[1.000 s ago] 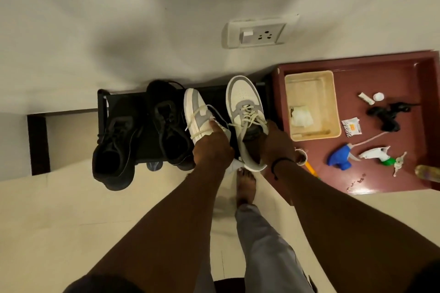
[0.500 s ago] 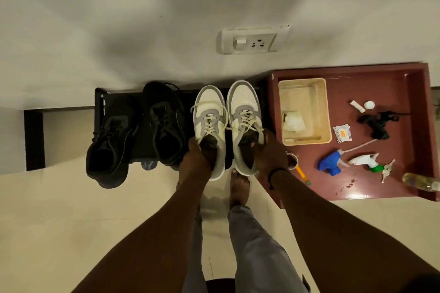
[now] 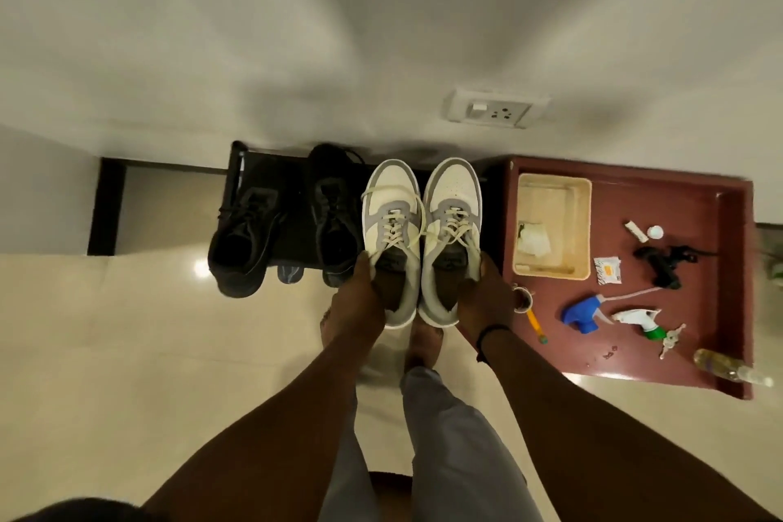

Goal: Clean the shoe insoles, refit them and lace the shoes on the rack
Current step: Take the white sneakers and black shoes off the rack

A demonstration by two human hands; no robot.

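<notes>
Gripping sneaker heels, both hands.

Black shoes crowd the rack's left; red table blocks right.

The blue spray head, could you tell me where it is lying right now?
In the head view, the blue spray head lies on the maroon table, right of the shoes, beside the white spray head.

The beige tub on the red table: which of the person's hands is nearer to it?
Right. The right hand grips the right sneaker just beside the beige tub; the left hand is farther away.
</notes>
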